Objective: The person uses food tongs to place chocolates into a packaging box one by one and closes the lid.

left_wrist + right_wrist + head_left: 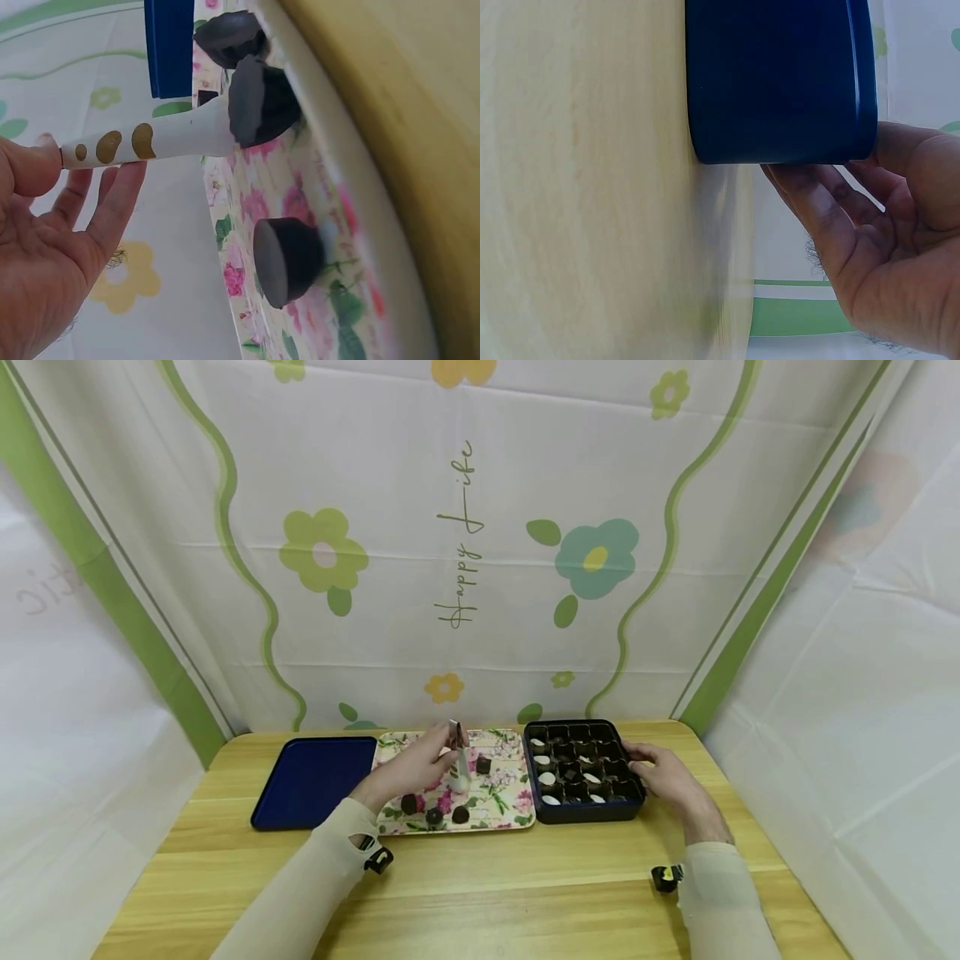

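Note:
My left hand (412,768) pinches the handle of a white spoon (180,135) with gold spots between thumb and fingertips. The spoon points down over a floral tray (502,802), and its wider end is partly behind a dark chocolate (262,101) in the left wrist view. Several dark chocolates lie on the tray, one (461,814) near its front edge and a square one (483,766) farther back. My right hand (667,777) touches the right side of a dark blue box (588,812), fingers extended against its wall and thumb at the rim.
Inside the box, a divided insert (581,732) holds dark chocolates and white oval pieces, the white ones mainly along the left column. To the tray's left lies a blue lid (315,781). A printed curtain (465,527) stands behind the wooden table (480,893).

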Available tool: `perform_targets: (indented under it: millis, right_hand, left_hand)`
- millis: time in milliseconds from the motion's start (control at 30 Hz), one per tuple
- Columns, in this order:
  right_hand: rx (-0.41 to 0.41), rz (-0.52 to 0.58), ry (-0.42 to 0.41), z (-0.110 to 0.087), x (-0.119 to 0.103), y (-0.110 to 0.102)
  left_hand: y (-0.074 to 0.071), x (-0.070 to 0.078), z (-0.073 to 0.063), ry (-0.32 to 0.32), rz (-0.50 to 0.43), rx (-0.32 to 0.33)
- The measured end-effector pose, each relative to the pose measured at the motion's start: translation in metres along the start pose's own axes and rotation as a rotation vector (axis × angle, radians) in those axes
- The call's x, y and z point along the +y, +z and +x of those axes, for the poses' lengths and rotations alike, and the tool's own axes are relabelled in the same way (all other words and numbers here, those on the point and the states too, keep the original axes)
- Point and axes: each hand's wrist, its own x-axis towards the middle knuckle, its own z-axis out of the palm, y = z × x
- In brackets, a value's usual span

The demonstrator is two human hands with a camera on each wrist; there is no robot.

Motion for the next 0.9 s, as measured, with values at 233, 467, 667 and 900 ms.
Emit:
perform_targets:
  millis: [233,467,667,900]
  right_hand:
    - [0.001,0.003,-0.004,-0.001,0.000,0.000]
    - [0.002,0.011,-0.018,-0.001,0.001,0.000]
    - [0.000,0.015,-0.031,0.000,0.002,0.000]
    - [-0.001,0.013,-0.016,0.000,0.002,0.000]
  left_hand:
    - [0.006,0.000,-0.001,-0.008,0.003,-0.034]
    - [0.011,0.002,0.002,0.011,0.104,0.004]
    - [0.013,0.012,0.007,0.013,0.128,0.056]
    - [0.016,0.037,0.027,0.026,0.110,0.136]
